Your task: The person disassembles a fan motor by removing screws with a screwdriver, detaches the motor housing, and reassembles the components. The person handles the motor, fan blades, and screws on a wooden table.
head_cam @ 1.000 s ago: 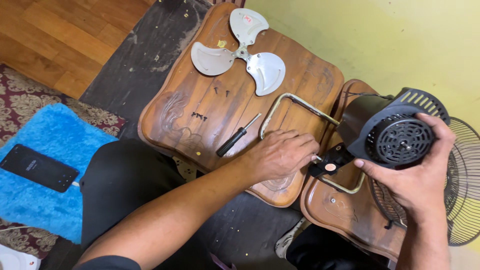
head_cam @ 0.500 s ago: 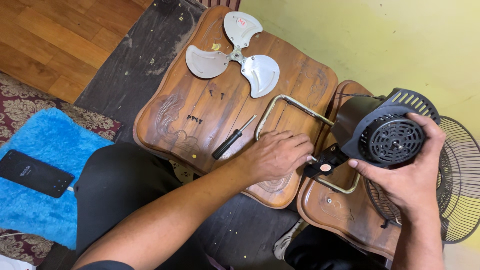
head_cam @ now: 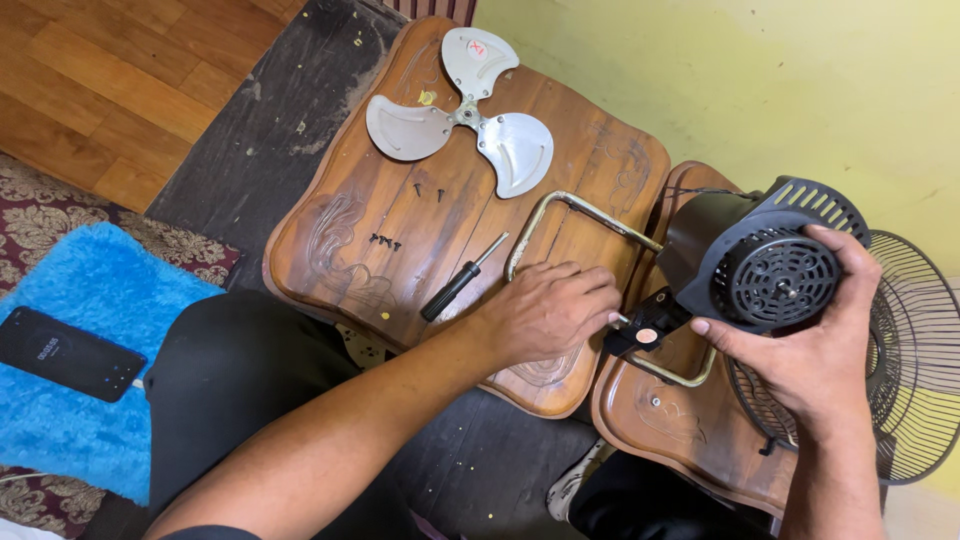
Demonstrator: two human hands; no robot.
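My right hand (head_cam: 815,345) grips a black fan motor housing (head_cam: 745,250), its vented back facing up, above a small wooden table (head_cam: 660,420). My left hand (head_cam: 548,310) rests curled on the larger wooden table (head_cam: 330,250), its fingertips at the brass-coloured U-shaped bracket (head_cam: 590,215) where it meets the black mount (head_cam: 640,335) under the motor. A black-handled screwdriver (head_cam: 460,280) lies just left of that hand. Farther back lies a grey three-blade fan propeller (head_cam: 460,115), with a few small dark screws (head_cam: 385,240) near it.
A wire fan guard (head_cam: 915,360) stands at the right against a yellow wall. A dark phone (head_cam: 68,352) lies on a blue fluffy mat (head_cam: 90,330) at the left. Wooden floor and a patterned rug lie beyond the dark mat under the tables.
The view has shifted slightly, so everything sits a little lower and to the right in frame. Both hands hold the same places on the bracket and motor.
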